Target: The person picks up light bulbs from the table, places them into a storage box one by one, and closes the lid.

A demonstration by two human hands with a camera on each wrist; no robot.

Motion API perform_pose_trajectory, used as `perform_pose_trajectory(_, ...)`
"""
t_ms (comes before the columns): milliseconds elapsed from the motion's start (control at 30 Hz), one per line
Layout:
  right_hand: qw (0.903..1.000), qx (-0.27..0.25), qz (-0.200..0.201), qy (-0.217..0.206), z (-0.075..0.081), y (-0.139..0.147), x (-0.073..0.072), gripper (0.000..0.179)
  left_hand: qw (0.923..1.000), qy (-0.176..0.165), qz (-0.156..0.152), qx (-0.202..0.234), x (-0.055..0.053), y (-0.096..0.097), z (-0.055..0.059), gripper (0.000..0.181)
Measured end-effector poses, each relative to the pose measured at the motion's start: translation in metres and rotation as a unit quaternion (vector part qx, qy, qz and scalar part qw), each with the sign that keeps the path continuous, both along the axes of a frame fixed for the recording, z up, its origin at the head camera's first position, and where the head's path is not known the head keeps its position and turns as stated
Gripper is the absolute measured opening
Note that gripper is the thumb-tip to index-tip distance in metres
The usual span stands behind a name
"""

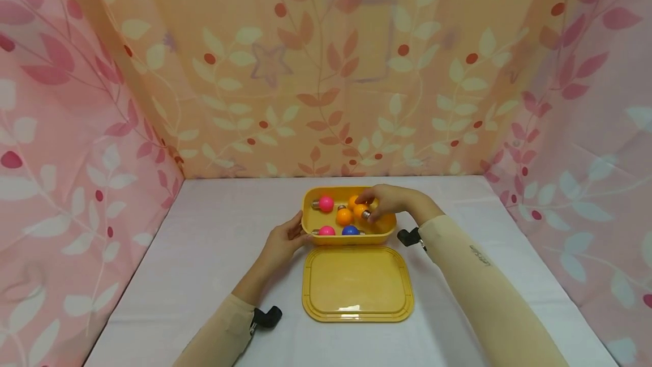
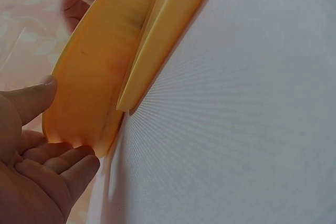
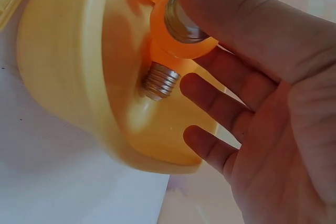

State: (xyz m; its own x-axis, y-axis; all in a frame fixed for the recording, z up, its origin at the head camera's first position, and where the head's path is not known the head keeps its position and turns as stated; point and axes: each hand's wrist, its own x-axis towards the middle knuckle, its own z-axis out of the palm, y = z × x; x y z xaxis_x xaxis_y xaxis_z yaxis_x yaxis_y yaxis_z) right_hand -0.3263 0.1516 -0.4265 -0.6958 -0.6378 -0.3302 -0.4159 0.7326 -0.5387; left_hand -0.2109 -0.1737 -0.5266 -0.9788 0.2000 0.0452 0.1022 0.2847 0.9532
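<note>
My right hand (image 1: 389, 200) reaches over the right side of a yellow plastic box (image 1: 374, 239) and pinches an orange light bulb (image 1: 361, 212). In the right wrist view, the thumb lies on that bulb's metal screw base (image 3: 184, 24), while the other fingers spread loosely behind. Close behind it sits another orange bulb (image 3: 160, 80). A third orange bulb (image 1: 344, 217) lies in the middle of the box. My left hand (image 1: 286, 240) holds the box's left end, thumb (image 2: 39, 100) against the side near the rim and fingertips low on the wall.
Inside the box are also a pink bulb (image 1: 326, 204) at the back left, and a second pink bulb (image 1: 326, 231) and a blue bulb (image 1: 350, 231) along the front. The yellow lid (image 1: 358, 282) lies flat before the box on the white tabletop (image 1: 219, 254). Flowered curtains (image 1: 326, 72) enclose the table.
</note>
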Motion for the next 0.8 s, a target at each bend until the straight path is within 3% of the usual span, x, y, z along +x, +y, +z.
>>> perform_pose_trajectory(400,0.9984,0.018,0.007,-0.054,-0.008,-0.008,-0.002,0.057,1.0,-0.003,0.0,-0.003,0.001,0.001,0.002,0.082)
perform_pose_trajectory(800,0.9986,0.003,0.02,-0.049,-0.007,-0.009,0.004,0.058,0.9999,-0.008,0.006,-0.004,0.001,0.001,0.003,0.081)
